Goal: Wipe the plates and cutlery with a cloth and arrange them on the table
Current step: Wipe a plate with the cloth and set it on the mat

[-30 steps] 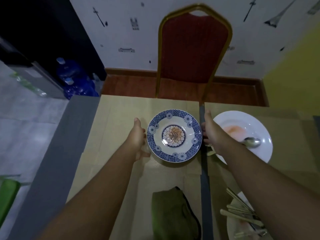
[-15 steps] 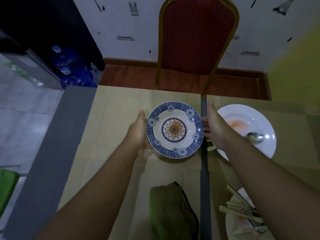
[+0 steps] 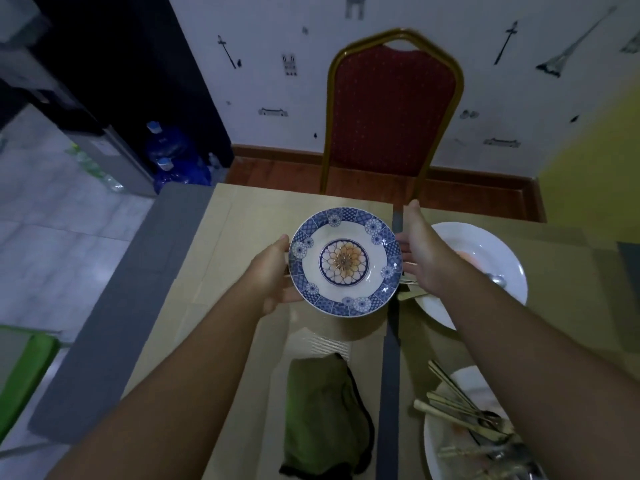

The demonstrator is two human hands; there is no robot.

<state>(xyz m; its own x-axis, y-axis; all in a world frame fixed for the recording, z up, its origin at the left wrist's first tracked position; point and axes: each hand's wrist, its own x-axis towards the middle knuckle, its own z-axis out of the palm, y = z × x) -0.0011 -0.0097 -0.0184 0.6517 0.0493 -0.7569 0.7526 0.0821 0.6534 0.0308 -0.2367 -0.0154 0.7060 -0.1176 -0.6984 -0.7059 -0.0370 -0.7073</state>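
The left hand (image 3: pixel 273 271) grips the near-left rim of the blue patterned plate (image 3: pixel 346 261), thumb against the edge and fingers tucked beneath. The right hand (image 3: pixel 420 252) cups the opposite rim with its fingers under it, while its thumb points straight out, off the china. Holding it at two opposite sides keeps the shallow plate level and leaves its decorated face free of fingers, which suits a piece about to be wiped. The plate hangs clear of the table (image 3: pixel 242 220), with a soft shadow on the mat below it. The green cloth (image 3: pixel 323 414) lies folded on the table nearer the person, directly below the line of travel, so I judge the plate is being drawn in toward it. To the right a white plate (image 3: pixel 478 244) holds a spoon (image 3: pixel 497 279), and at the near right another plate (image 3: pixel 446 445) carries a heap of cutlery (image 3: pixel 460 414), none of it wiped as far as I can tell. A red chair (image 3: pixel 391 112) stands beyond the table. A second ago the patterned plate rested flat on the mat with both hands merely flanking it; they have since closed on its rim and raised it toward the person.
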